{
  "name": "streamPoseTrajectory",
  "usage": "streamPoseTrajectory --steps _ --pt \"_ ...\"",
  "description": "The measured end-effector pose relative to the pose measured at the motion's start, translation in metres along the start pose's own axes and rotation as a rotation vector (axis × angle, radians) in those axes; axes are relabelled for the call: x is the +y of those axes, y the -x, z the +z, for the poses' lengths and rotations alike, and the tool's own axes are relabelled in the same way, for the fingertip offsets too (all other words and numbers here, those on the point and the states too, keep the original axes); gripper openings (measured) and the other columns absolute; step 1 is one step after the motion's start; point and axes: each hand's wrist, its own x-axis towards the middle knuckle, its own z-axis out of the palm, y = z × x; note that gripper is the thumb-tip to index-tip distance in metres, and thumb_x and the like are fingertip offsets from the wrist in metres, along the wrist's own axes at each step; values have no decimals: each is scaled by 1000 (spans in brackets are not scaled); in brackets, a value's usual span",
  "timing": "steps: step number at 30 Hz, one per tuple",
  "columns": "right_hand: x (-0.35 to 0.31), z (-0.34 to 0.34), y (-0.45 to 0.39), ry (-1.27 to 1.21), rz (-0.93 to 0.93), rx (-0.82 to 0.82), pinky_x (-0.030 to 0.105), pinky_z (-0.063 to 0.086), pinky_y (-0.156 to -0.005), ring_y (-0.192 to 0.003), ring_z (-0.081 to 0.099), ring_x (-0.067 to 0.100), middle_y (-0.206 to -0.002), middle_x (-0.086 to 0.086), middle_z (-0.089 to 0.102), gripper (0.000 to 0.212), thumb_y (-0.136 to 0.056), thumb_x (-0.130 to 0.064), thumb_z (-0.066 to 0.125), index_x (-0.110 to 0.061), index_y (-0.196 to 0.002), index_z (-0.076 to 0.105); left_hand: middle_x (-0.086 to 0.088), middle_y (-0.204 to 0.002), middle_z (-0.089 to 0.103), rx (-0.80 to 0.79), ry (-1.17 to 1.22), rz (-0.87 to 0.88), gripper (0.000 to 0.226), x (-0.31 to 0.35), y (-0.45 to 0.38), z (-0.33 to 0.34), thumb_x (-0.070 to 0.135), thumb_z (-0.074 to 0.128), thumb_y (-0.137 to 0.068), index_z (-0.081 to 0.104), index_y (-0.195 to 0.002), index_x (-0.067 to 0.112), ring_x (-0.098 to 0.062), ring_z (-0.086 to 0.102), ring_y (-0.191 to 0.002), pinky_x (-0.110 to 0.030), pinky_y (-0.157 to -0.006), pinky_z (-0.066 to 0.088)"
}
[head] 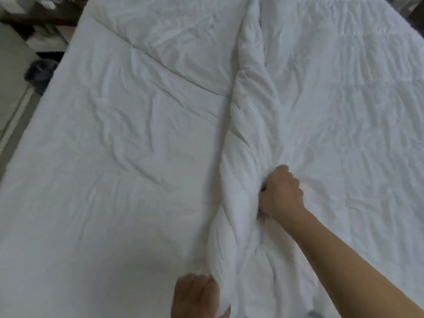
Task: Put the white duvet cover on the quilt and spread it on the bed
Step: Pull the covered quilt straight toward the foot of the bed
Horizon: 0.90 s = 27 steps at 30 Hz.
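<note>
White bedding covers the whole bed. A thick bunched ridge of the white quilt [249,125] runs down the middle from the far edge to the near edge. Flat, wrinkled white duvet cover [137,138] lies to its left, and more of the same white fabric lies to its right. My right hand [281,191] reaches in from the lower right and grips the ridge on its right side, fingers curled into the fabric. My left hand [195,294] sits at the bottom edge and grips the near end of the ridge from the left.
The left edge of the bed [41,125] runs diagonally, with floor and a dark object [40,73] beside it. Dark furniture [34,17] stands at the top left. At the top right corner the bed ends near another dark edge [413,10].
</note>
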Motion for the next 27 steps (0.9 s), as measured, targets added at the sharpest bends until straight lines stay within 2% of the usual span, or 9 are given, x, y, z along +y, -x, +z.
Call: streamPoseTrajectory --steps 3,6,10,14,16,19,23,25,27 --pt "-60 4 23 -67 -293 509 48 41 -90 -112 48 36 -122 15 53 56 -82 -30 60 -5 -130 46 -1 -51 41 100 -45 135 32 7 2 24 13 50 -88 41 -60 23 -21 40 -42 -26 -46 39" --pt "-91 30 8 328 -66 213 49 43 -91 -111 53 40 -125 19 52 88 -80 -69 60 -1 -134 40 -2 -55 41 73 -2 220 24 38 0 50 12 56 -83 52 -61 20 -21 40 -50 -26 -49 43" --pt "-43 36 -24 641 27 158 46 52 -84 -109 60 42 -127 28 56 63 -92 -19 63 8 -139 31 4 -55 43 -344 383 -12 22 57 -7 38 21 48 -79 50 -57 22 -10 43 -44 -23 -41 35" --pt "15 -14 -51 103 -157 51 36 46 -70 -91 66 37 -94 12 65 18 -93 -17 62 -5 -106 56 13 -58 50 -558 735 -204 47 51 -31 25 73 57 -78 52 -61 29 4 43 -57 -18 -59 37" --pt "33 -39 -53 -355 -84 -21 33 50 -67 -87 70 28 -90 8 72 11 -95 -22 62 -13 -99 68 8 -47 44 -387 846 -501 66 43 -60 42 76 47 -87 47 -52 21 -1 41 -49 -26 -54 35" --pt "64 -70 -45 -862 27 -148 33 58 -82 -98 74 21 -104 6 77 15 -101 -25 61 -20 -109 73 3 -45 50 -193 638 -631 69 54 -121 75 66 43 -95 43 -51 11 -3 47 -44 -28 -53 37" --pt "109 -91 -33 -1317 175 -307 35 62 -80 -105 73 24 -117 11 75 30 -98 -22 57 -11 -124 67 2 -66 59 -55 699 -886 77 53 -182 123 81 57 -79 58 -71 4 -26 64 -64 -30 -58 45" --pt "125 -93 -31 -1434 238 -339 28 61 -67 -95 76 19 -108 8 78 34 -87 -24 60 -11 -118 67 -4 -86 69 -184 943 -1158 88 60 -208 127 88 61 -68 67 -92 3 -31 70 -82 -32 -72 56" --pt "135 -94 -34 -1415 254 -326 22 59 -62 -85 76 13 -98 3 79 21 -98 -17 52 -11 -113 65 -10 -93 74 -590 1189 -1169 58 74 -230 123 67 61 -88 72 -97 11 -27 70 -88 -31 -77 56"
